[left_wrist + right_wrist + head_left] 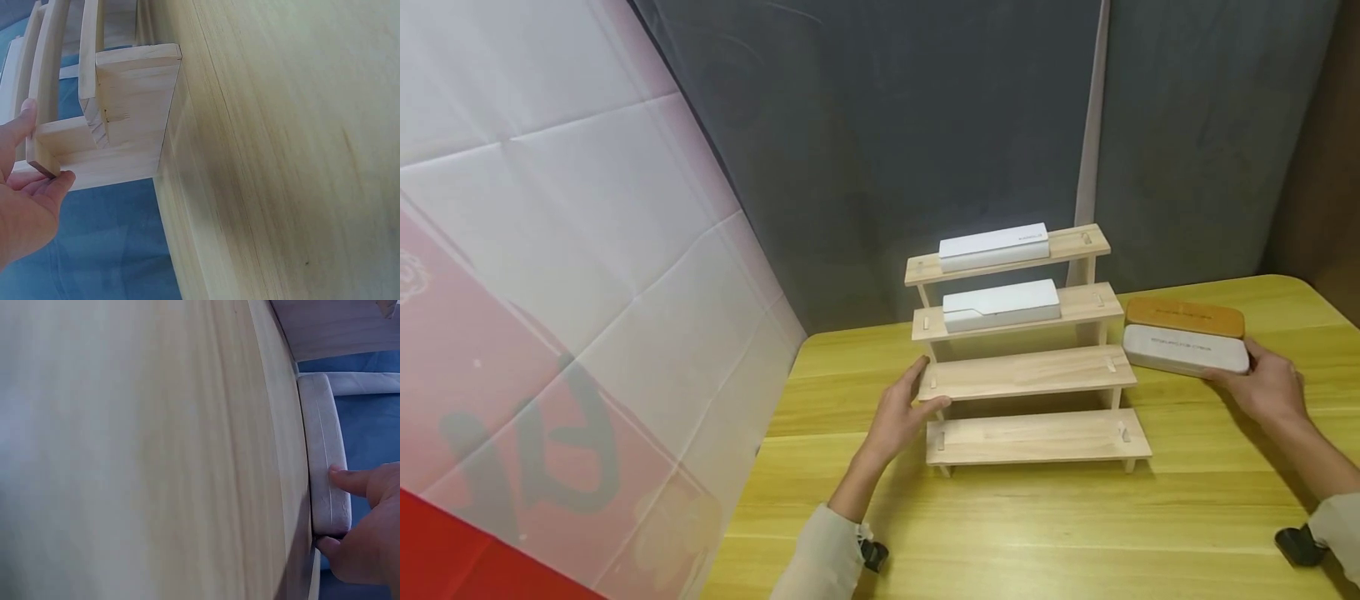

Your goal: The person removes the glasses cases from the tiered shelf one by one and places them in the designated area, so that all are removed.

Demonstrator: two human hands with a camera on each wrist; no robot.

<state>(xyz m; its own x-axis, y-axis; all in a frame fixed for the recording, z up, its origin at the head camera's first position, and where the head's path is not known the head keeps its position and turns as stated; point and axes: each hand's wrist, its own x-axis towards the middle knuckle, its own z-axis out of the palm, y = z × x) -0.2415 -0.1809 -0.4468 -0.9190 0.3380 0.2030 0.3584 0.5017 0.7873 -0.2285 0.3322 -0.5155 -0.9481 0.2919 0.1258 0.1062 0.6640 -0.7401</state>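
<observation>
A stepped wooden display rack (1030, 375) stands on the table. My left hand (904, 414) grips the left end of its second-lowest shelf, thumb on one face and fingers on the other, as the left wrist view shows. At the rack's right, my right hand (1262, 383) holds the near right end of a white glasses case (1183, 350), which rests on the table. Directly behind it lies an orange-brown glasses case (1185, 317). One white case (995, 247) sits on the top shelf, another white case (1002, 306) on the shelf below. The two lower shelves are bare.
The yellow wood-grain table (1037, 533) extends in front of the rack. A dark grey curtain (880, 150) hangs behind it. On the left stands a white and pink printed sheet (587, 217). Dark bands (1298, 546) are on both wrists.
</observation>
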